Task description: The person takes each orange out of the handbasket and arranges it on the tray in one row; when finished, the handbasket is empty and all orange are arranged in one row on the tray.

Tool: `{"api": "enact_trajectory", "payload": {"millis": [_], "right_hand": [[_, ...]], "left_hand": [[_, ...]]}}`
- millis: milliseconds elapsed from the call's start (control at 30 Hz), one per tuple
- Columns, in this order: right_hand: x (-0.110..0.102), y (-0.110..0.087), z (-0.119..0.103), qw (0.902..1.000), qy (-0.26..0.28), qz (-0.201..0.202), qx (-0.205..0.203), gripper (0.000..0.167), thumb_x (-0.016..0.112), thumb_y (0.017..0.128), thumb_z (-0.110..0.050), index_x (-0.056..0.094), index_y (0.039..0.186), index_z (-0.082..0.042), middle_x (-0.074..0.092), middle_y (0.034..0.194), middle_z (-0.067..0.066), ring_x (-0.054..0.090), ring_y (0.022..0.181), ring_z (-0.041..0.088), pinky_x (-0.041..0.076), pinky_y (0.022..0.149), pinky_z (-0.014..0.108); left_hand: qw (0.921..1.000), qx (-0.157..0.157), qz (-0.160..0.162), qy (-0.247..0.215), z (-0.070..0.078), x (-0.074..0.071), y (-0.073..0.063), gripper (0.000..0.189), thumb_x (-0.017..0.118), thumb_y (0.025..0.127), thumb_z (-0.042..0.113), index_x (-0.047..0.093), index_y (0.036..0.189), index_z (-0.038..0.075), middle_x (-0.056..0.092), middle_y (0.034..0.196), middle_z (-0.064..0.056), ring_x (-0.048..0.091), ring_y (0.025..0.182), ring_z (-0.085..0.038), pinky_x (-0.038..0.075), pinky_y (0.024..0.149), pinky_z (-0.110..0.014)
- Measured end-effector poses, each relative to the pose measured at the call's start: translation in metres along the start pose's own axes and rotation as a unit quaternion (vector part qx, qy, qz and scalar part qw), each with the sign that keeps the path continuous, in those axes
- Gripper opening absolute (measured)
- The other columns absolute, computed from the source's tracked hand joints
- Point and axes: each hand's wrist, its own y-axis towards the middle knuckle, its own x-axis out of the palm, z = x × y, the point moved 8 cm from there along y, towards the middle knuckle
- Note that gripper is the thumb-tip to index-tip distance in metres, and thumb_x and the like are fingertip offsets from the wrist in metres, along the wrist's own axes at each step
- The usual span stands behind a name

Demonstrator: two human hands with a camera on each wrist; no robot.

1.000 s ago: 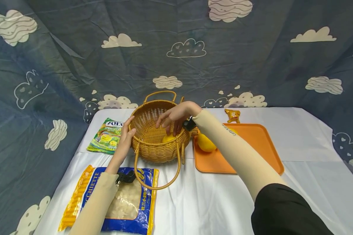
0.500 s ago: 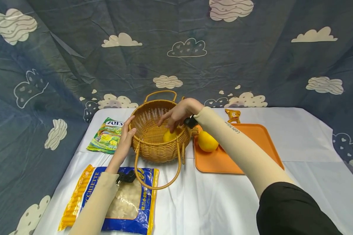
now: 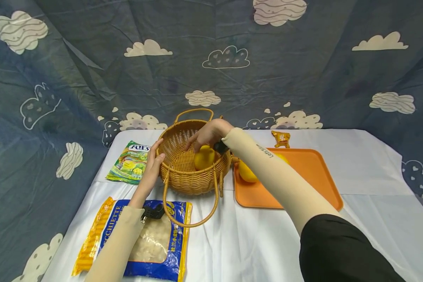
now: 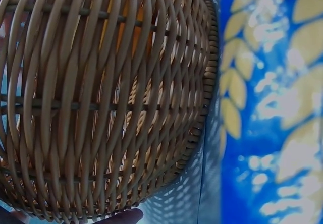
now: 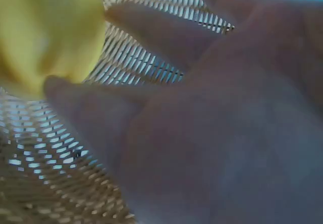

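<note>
One yellow fruit (image 3: 204, 158) is inside the wicker basket (image 3: 188, 184), near its right wall, and my right grip (image 3: 209, 133) reaches over the rim and pinches it with its fingertips; I cannot tell whether it touches the basket floor. My left grip (image 3: 150, 167) clasps the basket's left side, thumb at the rim. The front handle (image 3: 194, 226) droops forward over the edge of a blue-and-yellow pasta bag (image 3: 151, 239), which my left forearm crosses. Left of the basket lies a green FOX'S bag (image 3: 130, 162). To the right, an orange tray (image 3: 310, 176) bears a second fruit (image 3: 246, 172), partly behind my right forearm. A small wrapped snack (image 3: 281, 139) lies beyond the tray on the white-covered tabletop (image 3: 232, 246).
</note>
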Motion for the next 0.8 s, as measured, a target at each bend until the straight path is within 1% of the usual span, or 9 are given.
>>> {"api": "enact_trajectory", "payload": {"millis": [33, 133, 200, 267, 400, 467, 533, 667, 800], "right_hand": [[-0.001, 0.002, -0.001, 0.9999, 0.008, 0.005, -0.006, 0.047, 0.044, 0.101, -0.017, 0.036, 0.148, -0.022, 0.011, 0.158, 0.007, 0.011, 0.143, 0.028, 0.026, 0.108, 0.042], [-0.003, 0.007, -0.003, 0.9994, 0.022, 0.013, -0.025, 0.042, 0.044, 0.099, -0.013, 0.041, 0.141, -0.017, 0.018, 0.154, 0.008, 0.018, 0.141, 0.027, 0.025, 0.109, 0.041], [-0.002, 0.011, -0.003, 0.9994, 0.024, 0.009, -0.025, 0.039, 0.045, 0.098, -0.011, 0.043, 0.137, -0.015, 0.019, 0.153, 0.009, 0.018, 0.141, 0.026, 0.025, 0.109, 0.041], [0.0, 0.014, 0.0, 0.9997, 0.015, 0.001, -0.019, 0.041, 0.045, 0.098, -0.009, 0.042, 0.138, -0.014, 0.019, 0.154, 0.008, 0.014, 0.142, 0.027, 0.023, 0.11, 0.042], [0.004, 0.019, 0.005, 0.9998, -0.011, -0.016, 0.003, 0.047, 0.044, 0.098, -0.009, 0.038, 0.145, -0.016, 0.016, 0.157, 0.008, 0.007, 0.144, 0.028, 0.017, 0.112, 0.044], [0.004, 0.021, 0.007, 0.9997, -0.015, -0.016, 0.011, 0.047, 0.043, 0.098, -0.008, 0.04, 0.145, -0.016, 0.015, 0.157, 0.007, 0.007, 0.144, 0.028, 0.016, 0.112, 0.042], [0.005, 0.023, 0.009, 0.9995, -0.023, -0.015, 0.017, 0.045, 0.042, 0.099, -0.007, 0.044, 0.143, -0.012, 0.015, 0.158, 0.006, 0.006, 0.144, 0.028, 0.015, 0.113, 0.041], [0.002, 0.025, 0.01, 0.9992, -0.03, -0.002, 0.026, 0.041, 0.043, 0.097, -0.003, 0.053, 0.137, -0.009, 0.021, 0.156, 0.008, 0.01, 0.143, 0.029, 0.018, 0.112, 0.04], [-0.002, 0.027, 0.01, 0.9981, -0.05, 0.017, 0.031, 0.047, 0.045, 0.095, 0.001, 0.051, 0.14, -0.013, 0.023, 0.155, 0.008, 0.015, 0.142, 0.03, 0.025, 0.11, 0.038]], "left_hand": [[1.0, -0.001, -0.001, -0.001, 0.0, 0.0, 0.0, 0.059, 0.037, 0.097, 0.036, 0.022, 0.152, 0.023, 0.012, 0.156, -0.009, 0.013, 0.14, -0.028, 0.013, 0.108, -0.056], [1.0, -0.001, -0.002, -0.003, 0.0, -0.001, -0.001, 0.059, 0.037, 0.097, 0.034, 0.021, 0.152, 0.022, 0.011, 0.156, -0.008, 0.013, 0.141, -0.027, 0.013, 0.108, -0.056], [1.0, 0.001, -0.003, -0.007, 0.0, -0.001, 0.0, 0.059, 0.037, 0.097, 0.031, 0.021, 0.153, 0.021, 0.01, 0.156, -0.009, 0.012, 0.141, -0.028, 0.013, 0.108, -0.056], [0.9999, 0.003, -0.003, -0.01, 0.001, 0.0, 0.0, 0.059, 0.037, 0.097, 0.029, 0.021, 0.153, 0.02, 0.009, 0.156, -0.009, 0.012, 0.141, -0.029, 0.012, 0.108, -0.057], [1.0, 0.005, -0.001, -0.006, 0.001, 0.0, 0.001, 0.059, 0.037, 0.096, 0.031, 0.021, 0.153, 0.02, 0.01, 0.156, -0.01, 0.013, 0.141, -0.03, 0.013, 0.108, -0.057], [1.0, 0.006, 0.002, -0.001, 0.001, 0.0, 0.001, 0.059, 0.037, 0.096, 0.032, 0.022, 0.152, 0.02, 0.011, 0.156, -0.01, 0.014, 0.14, -0.031, 0.014, 0.108, -0.057], [1.0, 0.007, 0.006, 0.004, 0.0, 0.0, 0.0, 0.059, 0.037, 0.096, 0.035, 0.023, 0.152, 0.021, 0.012, 0.155, -0.01, 0.016, 0.14, -0.031, 0.015, 0.108, -0.057], [0.9999, 0.007, 0.008, 0.006, -0.001, -0.001, 0.0, 0.059, 0.038, 0.096, 0.037, 0.024, 0.152, 0.023, 0.013, 0.155, -0.01, 0.017, 0.139, -0.032, 0.015, 0.107, -0.058], [0.9999, 0.006, 0.007, 0.005, -0.001, -0.001, 0.0, 0.059, 0.038, 0.096, 0.038, 0.024, 0.152, 0.024, 0.013, 0.155, -0.01, 0.016, 0.14, -0.032, 0.015, 0.107, -0.058]]}}
